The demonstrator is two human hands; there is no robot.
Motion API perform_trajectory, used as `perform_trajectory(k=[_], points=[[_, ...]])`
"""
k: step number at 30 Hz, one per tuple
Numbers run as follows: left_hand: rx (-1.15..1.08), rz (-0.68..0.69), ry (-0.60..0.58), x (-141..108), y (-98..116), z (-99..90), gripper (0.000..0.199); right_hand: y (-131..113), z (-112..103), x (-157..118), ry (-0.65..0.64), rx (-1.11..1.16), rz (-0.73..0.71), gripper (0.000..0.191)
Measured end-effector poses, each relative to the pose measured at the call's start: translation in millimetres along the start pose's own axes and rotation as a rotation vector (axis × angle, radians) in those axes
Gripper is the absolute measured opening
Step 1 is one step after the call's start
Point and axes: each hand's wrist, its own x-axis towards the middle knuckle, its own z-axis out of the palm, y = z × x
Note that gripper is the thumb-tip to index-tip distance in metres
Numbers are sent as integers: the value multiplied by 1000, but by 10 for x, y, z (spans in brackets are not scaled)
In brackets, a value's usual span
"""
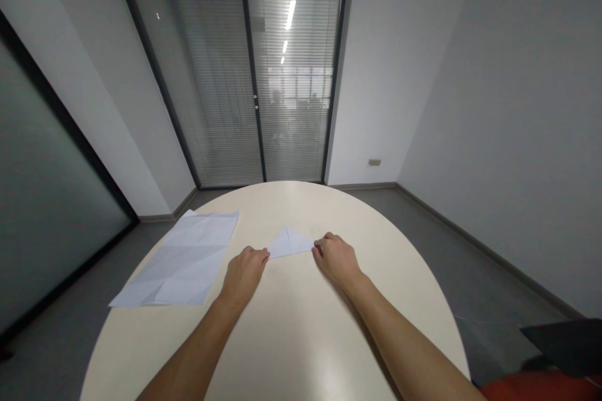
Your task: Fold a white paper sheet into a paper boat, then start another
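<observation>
A small sheet of paper folded into a triangle [290,243] lies on the round table, its peak pointing away from me and a crease running down its middle. At its left corner my left hand [246,269] pinches the paper between thumb and fingers. My right hand [335,258] grips the opposite corner in the same way, fingers curled. The fingertips hide both corners of the triangle.
Creased white paper sheets [188,263] lie at the table's left, overhanging its edge. The cream round tabletop [291,338] fills the middle. Beyond it stands a glass door with blinds [296,138]. A dark flat object [564,344] juts in at the lower right, above something red.
</observation>
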Motion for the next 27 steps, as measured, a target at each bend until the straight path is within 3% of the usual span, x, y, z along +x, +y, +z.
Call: perform_trajectory(k=[6, 18, 27], points=[[8, -13, -15, 2, 1, 3, 30, 17, 20, 0, 2, -9, -34, 33], [9, -4, 21, 5, -34, 66, 31, -13, -22, 7, 12, -8, 40, 32], [12, -18, 5, 4, -32, 29, 32, 143, 3, 29, -19, 84, -149, 29]])
